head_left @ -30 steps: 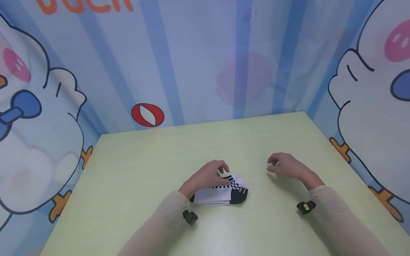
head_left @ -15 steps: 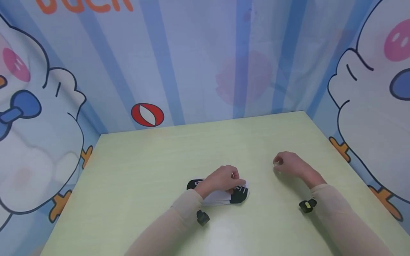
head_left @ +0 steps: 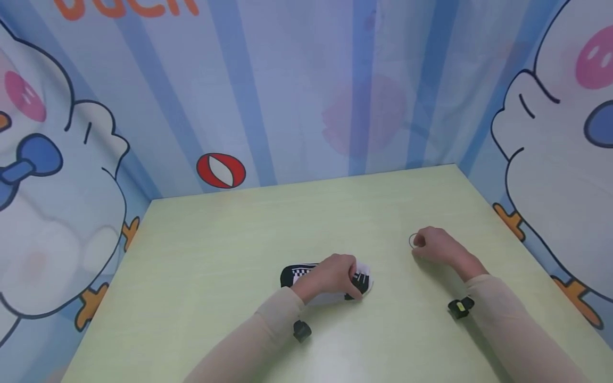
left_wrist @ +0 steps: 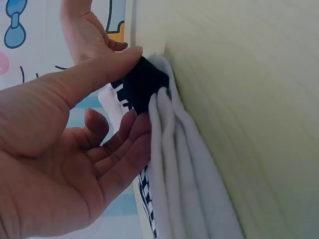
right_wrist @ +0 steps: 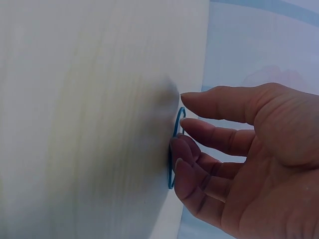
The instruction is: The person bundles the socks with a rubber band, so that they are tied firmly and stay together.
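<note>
My left hand (head_left: 330,276) is at the toe end of a folded stack of black-and-white ankle socks (head_left: 299,271) on the table. In the left wrist view its thumb lies along the black toe (left_wrist: 142,84), and curled fingers hold the side of the white layers (left_wrist: 182,174). Checkered trim shows beside the wrist in the head view. Farther right, my right hand (head_left: 440,247) is low over the tabletop, fingers bent at a thin teal ring (right_wrist: 172,177). Its thumb and index finger stand apart there; other fingertips partly hide the ring, which juts out left of them.
The pale green table (head_left: 215,250) extends around both hands to its back edge. A blue-striped curtain (head_left: 306,96) rises behind it, with printed cartoon figures on both sides. Small black wrist cameras (head_left: 301,331) are strapped over both sleeves.
My left hand has moved right along the socks and now grips their toe end. My right hand has shifted slightly right, its fingers drawing closer together, and more of the ring shows.
</note>
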Demonstrator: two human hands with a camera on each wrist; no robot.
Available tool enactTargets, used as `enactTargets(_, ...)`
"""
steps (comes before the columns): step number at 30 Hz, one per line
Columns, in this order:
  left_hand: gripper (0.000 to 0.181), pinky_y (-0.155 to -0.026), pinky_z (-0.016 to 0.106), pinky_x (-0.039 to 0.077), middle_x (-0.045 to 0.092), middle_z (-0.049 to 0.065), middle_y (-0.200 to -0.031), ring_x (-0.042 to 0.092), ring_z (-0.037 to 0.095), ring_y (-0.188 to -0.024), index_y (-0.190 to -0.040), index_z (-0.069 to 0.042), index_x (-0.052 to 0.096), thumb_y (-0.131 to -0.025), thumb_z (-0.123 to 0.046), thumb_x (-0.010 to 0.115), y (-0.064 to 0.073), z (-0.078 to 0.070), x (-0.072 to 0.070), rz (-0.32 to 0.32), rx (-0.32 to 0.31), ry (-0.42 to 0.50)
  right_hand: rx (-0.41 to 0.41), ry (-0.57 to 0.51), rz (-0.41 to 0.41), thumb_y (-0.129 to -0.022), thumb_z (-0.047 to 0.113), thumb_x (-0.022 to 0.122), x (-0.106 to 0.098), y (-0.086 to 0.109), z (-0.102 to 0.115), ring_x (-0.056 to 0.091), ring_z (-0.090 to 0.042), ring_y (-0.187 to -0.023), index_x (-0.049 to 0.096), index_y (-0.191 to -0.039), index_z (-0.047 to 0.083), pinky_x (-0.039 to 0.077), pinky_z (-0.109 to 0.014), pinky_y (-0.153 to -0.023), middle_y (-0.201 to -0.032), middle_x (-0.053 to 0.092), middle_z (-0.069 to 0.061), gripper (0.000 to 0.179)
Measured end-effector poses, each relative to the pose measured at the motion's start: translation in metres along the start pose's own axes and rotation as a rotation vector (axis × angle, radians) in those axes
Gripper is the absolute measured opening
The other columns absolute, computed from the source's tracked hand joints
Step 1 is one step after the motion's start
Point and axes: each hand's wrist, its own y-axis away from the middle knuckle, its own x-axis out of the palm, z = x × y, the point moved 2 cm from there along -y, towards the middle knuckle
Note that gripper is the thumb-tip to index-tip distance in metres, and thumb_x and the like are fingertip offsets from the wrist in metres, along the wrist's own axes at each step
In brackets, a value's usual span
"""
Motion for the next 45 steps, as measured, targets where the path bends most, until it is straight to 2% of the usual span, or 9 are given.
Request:
enactTargets(7, 0.042, -0.066, 0.022, 0.044, 0.056, -0.003, -0.082, 0.052, 0.01, -0.076, -0.086, -0.012, 0.052, -0.073, -0.022, 0.091, -0.003, 0.001, 0.0, -0.003, -0.023, 0.019, 0.001, 0.016, -0.006, -0.087, 0.008, 0.066, 0.003, -0.001, -0.002, 0.057, -0.026, -0.08, 0.065, -0.098, -0.008, 0.05, -0.044, -0.077, -0.088, 0.063, -0.013, 0.019)
enactTargets(14, 0.048, -0.058, 0.025, 0.042, 0.058, -0.001, -0.079, 0.052, 0.012, -0.068, -0.095, -0.013, 0.052, -0.079, -0.046, 0.083, -0.008, 0.0, 0.002, -0.031, -0.07, 0.031, 0.006, 0.019, -0.007, -0.088, 0.009, 0.065, 0.003, -0.003, -0.003, 0.057, -0.025, -0.078, 0.065, -0.096, -0.006, 0.049, -0.042, -0.074, -0.086, 0.063, -0.011, 0.017)
enactTargets(18, 0.052, -0.057, 0.025, 0.043, 0.057, 0.0, -0.079, 0.052, 0.013, -0.066, -0.097, -0.011, 0.053, -0.079, -0.051, 0.081, -0.016, -0.005, 0.008, -0.049, -0.135, -0.05, -0.004, 0.012, -0.009, -0.088, 0.009, 0.064, 0.003, -0.003, -0.003, 0.057, -0.025, -0.079, 0.065, -0.096, -0.006, 0.049, -0.043, -0.075, -0.086, 0.063, -0.012, 0.018)
enactTargets(21, 0.05, -0.054, 0.025, 0.041, 0.053, -0.001, -0.074, 0.048, 0.013, -0.062, -0.09, -0.009, 0.055, -0.079, -0.051, 0.08, -0.021, -0.009, 0.011, -0.055, -0.159, -0.112, -0.015, 0.014, -0.013, -0.087, 0.01, 0.064, 0.002, -0.003, -0.002, 0.057, -0.025, -0.079, 0.065, -0.096, -0.006, 0.049, -0.044, -0.076, -0.086, 0.063, -0.012, 0.018)
enactTargets(25, 0.044, -0.048, 0.025, 0.036, 0.046, -0.003, -0.064, 0.042, 0.011, -0.055, -0.07, -0.013, 0.053, -0.081, -0.047, 0.079, -0.025, -0.013, 0.013, -0.067, -0.137, -0.19, -0.027, 0.025, -0.019, -0.087, 0.01, 0.064, 0.001, -0.002, -0.001, 0.057, -0.025, -0.078, 0.065, -0.094, -0.006, 0.049, -0.044, -0.076, -0.085, 0.064, -0.012, 0.017)
enactTargets(29, 0.044, -0.047, 0.025, 0.036, 0.045, -0.004, -0.062, 0.042, 0.01, -0.056, -0.061, -0.016, 0.048, -0.083, -0.042, 0.076, -0.026, -0.019, 0.015, -0.071, -0.124, -0.291, -0.031, 0.034, -0.019, -0.087, 0.009, 0.065, 0.001, -0.001, 0.001, 0.057, -0.025, -0.078, 0.065, -0.093, -0.006, 0.049, -0.044, -0.075, -0.084, 0.063, -0.011, 0.016)
enactTargets(34, 0.041, -0.049, 0.026, 0.037, 0.047, -0.003, -0.066, 0.044, 0.012, -0.065, -0.062, -0.015, 0.047, -0.083, -0.037, 0.075, -0.025, -0.027, 0.016, -0.082, -0.112, -0.385, -0.025, 0.038, -0.02, -0.086, 0.009, 0.064, 0.001, -0.001, 0.001, 0.058, -0.025, -0.077, 0.065, -0.092, -0.006, 0.049, -0.044, -0.075, -0.084, 0.064, -0.011, 0.016)
enactTargets(37, 0.04, -0.048, 0.027, 0.038, 0.049, -0.002, -0.066, 0.045, 0.012, -0.063, -0.062, -0.015, 0.048, -0.083, -0.036, 0.075, -0.026, -0.031, 0.016, -0.088, -0.116, -0.424, -0.021, 0.031, -0.018, -0.087, 0.009, 0.063, 0.001, -0.001, 0.0, 0.058, -0.025, -0.078, 0.066, -0.093, -0.006, 0.049, -0.044, -0.075, -0.084, 0.064, -0.011, 0.017)
enactTargets(45, 0.029, -0.047, 0.028, 0.039, 0.052, 0.0, -0.067, 0.045, 0.013, -0.059, -0.068, -0.013, 0.055, -0.087, -0.028, 0.071, -0.026, -0.037, 0.014, -0.095, -0.152, -0.455, -0.018, 0.016, -0.015, -0.087, 0.007, 0.061, 0.003, -0.001, 0.002, 0.054, -0.022, -0.074, 0.067, -0.088, -0.002, 0.046, -0.038, -0.069, -0.081, 0.062, -0.008, 0.011)
